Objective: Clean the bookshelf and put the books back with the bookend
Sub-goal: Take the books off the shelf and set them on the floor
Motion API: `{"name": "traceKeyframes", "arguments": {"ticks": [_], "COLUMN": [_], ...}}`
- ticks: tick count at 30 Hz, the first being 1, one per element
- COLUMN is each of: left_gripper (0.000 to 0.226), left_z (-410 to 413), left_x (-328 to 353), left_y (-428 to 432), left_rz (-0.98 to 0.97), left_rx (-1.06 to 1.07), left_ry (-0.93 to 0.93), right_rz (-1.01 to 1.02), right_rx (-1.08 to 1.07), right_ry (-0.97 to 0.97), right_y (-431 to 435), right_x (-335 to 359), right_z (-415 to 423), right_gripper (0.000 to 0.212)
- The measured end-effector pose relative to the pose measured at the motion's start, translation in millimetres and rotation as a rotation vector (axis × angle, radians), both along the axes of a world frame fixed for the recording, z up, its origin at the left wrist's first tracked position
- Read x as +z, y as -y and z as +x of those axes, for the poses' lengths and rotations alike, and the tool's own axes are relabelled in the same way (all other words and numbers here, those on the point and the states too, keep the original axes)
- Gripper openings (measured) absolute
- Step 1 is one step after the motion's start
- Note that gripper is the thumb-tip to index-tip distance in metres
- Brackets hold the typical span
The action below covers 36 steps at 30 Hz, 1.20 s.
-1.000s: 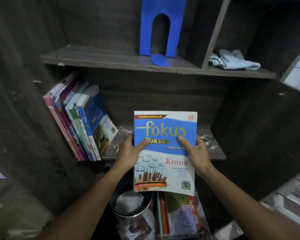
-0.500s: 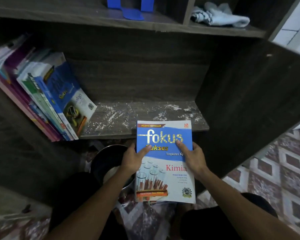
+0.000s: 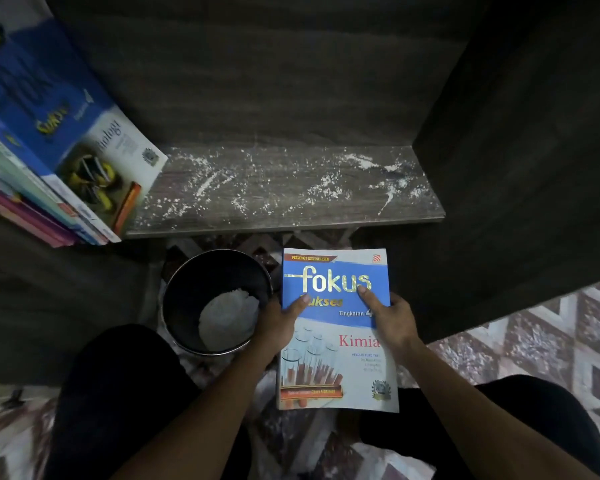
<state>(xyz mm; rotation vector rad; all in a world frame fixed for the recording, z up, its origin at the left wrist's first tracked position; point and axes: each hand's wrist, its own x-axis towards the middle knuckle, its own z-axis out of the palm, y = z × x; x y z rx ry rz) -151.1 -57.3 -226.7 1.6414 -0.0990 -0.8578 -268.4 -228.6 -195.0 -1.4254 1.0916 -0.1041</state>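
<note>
Bookshelf of dark grey wood-grain board: one shelf board shows, its top strewn with white powdery specks, with dark walls behind and to the right. A brown-and-white patterned tile floor lies below and to the right.

A row of glossy paperbacks leans left at the board's left end. The front one is blue and white. The left edge cuts off the row and it is blurred, so the count is uncertain, though at least five spines show.

One round dark metal bin stands on the floor below the board, with a crumpled white wad inside.

Just right of the bin, one blue-and-white "Fokus Kimia" paperback is held face up, low in front of the shelf.

The left hand and the right hand grasp its side edges. Their thumbs lie on the cover and the fingers are hidden behind it.
</note>
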Motion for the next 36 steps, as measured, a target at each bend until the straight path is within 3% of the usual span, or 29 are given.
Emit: {"name": "traceKeyframes", "arguments": {"ticks": [10,16,22,26,36], "left_gripper": [0.031,0.049,0.067,0.046,0.038], "left_z": [16,26,30,33,37], "left_x": [-60,-90,-114,-123,-135], "left_y": [36,58,73,78,80], "left_rz": [0.025,0.113,0.127,0.132,0.158], "left_rx": [0.088,0.142,0.233,0.276,0.284], "left_ry": [-0.011,0.033,-0.058,-0.085,-0.174], "right_rz": [0.023,0.021,0.032,0.057,0.058], "right_rx": [0.013,0.023,0.034,0.037,0.053], "right_ry": [-0.088,-0.145,-0.185,-0.208,-0.304], "right_y": [34,54,70,74,79], "right_x": [-57,-86,-115,-129,-137], "right_z": [29,48,57,61,63], "right_gripper": [0.030,0.023,0.029,0.031,0.044]}}
